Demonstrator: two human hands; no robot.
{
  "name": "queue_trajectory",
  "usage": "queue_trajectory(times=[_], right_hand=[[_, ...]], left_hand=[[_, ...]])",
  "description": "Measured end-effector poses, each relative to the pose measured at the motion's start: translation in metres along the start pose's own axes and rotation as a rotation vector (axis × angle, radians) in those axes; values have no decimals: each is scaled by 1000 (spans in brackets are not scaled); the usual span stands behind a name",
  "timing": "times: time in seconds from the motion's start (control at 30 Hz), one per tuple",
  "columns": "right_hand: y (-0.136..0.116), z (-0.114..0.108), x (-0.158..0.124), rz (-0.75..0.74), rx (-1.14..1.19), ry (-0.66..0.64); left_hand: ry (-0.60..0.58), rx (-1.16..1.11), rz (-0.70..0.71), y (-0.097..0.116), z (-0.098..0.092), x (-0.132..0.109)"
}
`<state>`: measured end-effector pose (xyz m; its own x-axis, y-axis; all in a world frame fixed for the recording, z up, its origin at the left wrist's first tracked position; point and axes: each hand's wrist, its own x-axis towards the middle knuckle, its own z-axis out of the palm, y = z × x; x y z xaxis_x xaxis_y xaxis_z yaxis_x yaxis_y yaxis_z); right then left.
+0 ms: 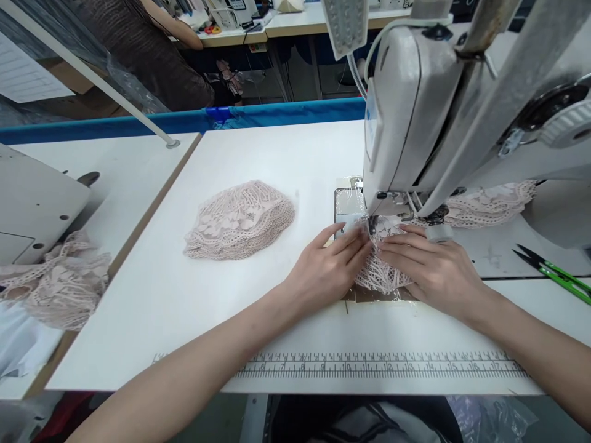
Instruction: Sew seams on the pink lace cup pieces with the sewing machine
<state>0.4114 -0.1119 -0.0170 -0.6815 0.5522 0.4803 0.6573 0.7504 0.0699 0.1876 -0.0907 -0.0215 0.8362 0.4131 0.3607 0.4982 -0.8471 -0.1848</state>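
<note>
One left hand (327,266) and one right hand (433,269) press flatly upon the lace piece (382,275) under the sewing machine (399,111), seemingly mid-seam, while whether the lace pile (242,220) is finished is unclear.

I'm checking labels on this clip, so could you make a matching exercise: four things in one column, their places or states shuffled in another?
Column one
1. Left hand
2. Lace pile
3. Snips
4. Printed ruler

Column two
A. Runs along the near edge of the white tabletop
B. Touching the lace piece by the presser foot
C. Green-handled, at the picture's right edge
D. Left of both hands, untouched

Pairs: 1-B, 2-D, 3-C, 4-A
</note>
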Motion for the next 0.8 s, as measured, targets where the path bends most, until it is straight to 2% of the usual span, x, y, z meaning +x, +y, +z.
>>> queue_trajectory(times=[0.13, 0.4, 0.8], right_hand=[[-1, 0, 0, -2, -24, 4], [-1, 1, 1, 5, -51, -32], [-7, 4, 0, -51, -105, 53]], left_hand=[[31, -20, 34, 2, -1, -2], [19, -48, 4, -3, 1, 0], [46, -82, 10, -3, 0, -2]])
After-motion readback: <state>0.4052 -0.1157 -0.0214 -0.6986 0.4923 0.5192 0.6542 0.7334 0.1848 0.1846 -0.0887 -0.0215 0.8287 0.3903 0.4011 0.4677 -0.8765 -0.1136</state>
